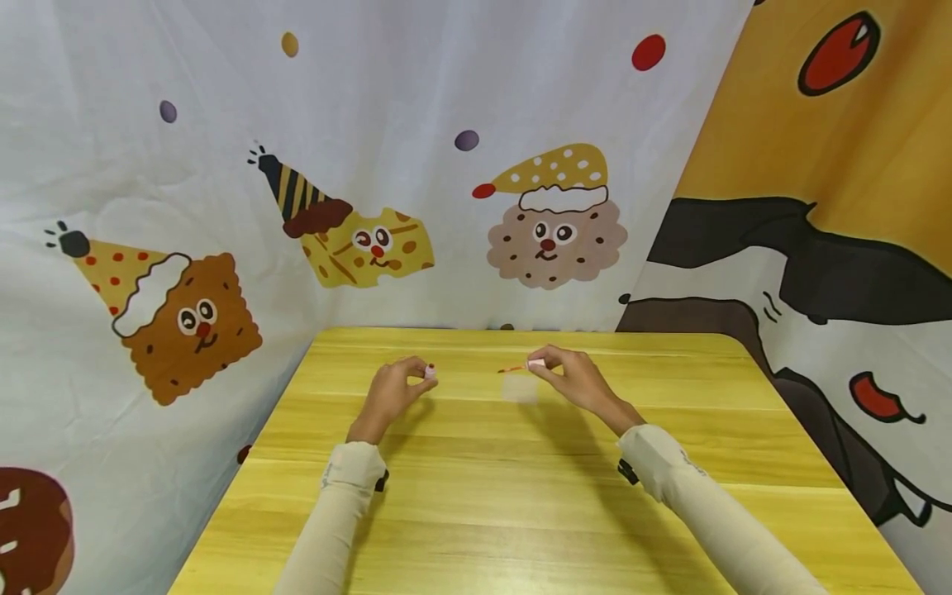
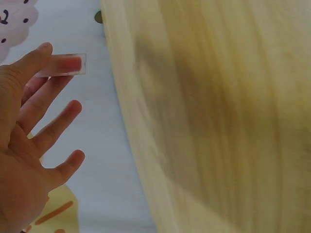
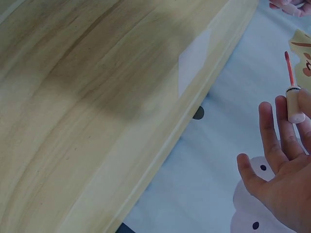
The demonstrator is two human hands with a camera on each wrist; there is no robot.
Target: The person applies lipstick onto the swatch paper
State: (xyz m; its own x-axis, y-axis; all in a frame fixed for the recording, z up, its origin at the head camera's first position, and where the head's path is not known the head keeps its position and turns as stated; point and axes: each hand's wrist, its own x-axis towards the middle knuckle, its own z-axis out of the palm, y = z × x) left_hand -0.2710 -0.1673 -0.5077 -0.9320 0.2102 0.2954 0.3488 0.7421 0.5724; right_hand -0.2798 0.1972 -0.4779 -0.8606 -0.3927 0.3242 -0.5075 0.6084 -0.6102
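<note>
My left hand point(image 1: 392, 390) pinches a small clear lip gloss tube point(image 2: 70, 64) with red gloss inside, between thumb and fingers. In the left wrist view the other fingers spread apart from it. My right hand point(image 1: 582, 382) holds the lip gloss applicator by its pale cap point(image 3: 295, 108). The thin wand point(image 3: 290, 70), with a red coated tip, points left toward the left hand and is out of the tube. Both hands are above the far part of the table, with a gap between them. Beneath the wand, a thin whitish square sheet point(image 1: 520, 388) lies flat.
A yellow wood-grain table point(image 1: 476, 487) spreads under both arms. Behind its far edge hangs a white cloth point(image 1: 416, 91) printed with cartoon snacks. To the right is a yellow, black and white printed cloth point(image 1: 744, 149).
</note>
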